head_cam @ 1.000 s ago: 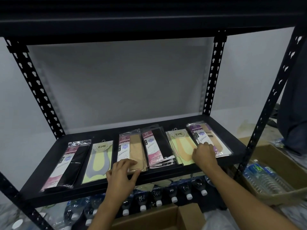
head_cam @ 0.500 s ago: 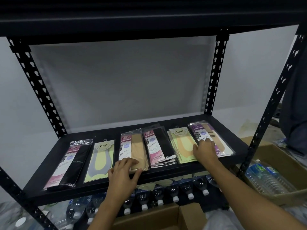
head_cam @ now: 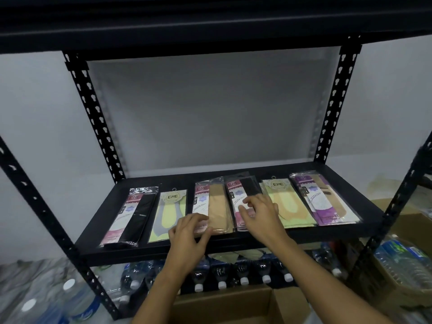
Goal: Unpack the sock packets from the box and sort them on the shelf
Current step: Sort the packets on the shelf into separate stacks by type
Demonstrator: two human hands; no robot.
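Several piles of sock packets lie in a row on the black shelf (head_cam: 364,183): a black pair (head_cam: 138,211), a grey-yellow pair (head_cam: 168,211), a beige pile (head_cam: 216,202), a pink-and-black pile (head_cam: 236,192), a yellow pile (head_cam: 285,206) and a purple pile (head_cam: 325,199). My left hand (head_cam: 189,235) rests on the near end of the beige pile, fingers bent. My right hand (head_cam: 259,213) lies on the pink-and-black pile with spread, slightly curled fingers. The cardboard box (head_cam: 224,305) stands open below, between my arms.
Water bottles (head_cam: 243,272) lie in a row on the level under the shelf. More bottles fill a carton (head_cam: 406,258) at the right and wrapped packs (head_cam: 46,298) at the left. Black uprights (head_cam: 93,118) frame the shelf; another shelf hangs overhead.
My right hand moved left from the purple and yellow piles onto the pink-and-black pile. My left hand stayed on the beige pile. The view drifted to the right.
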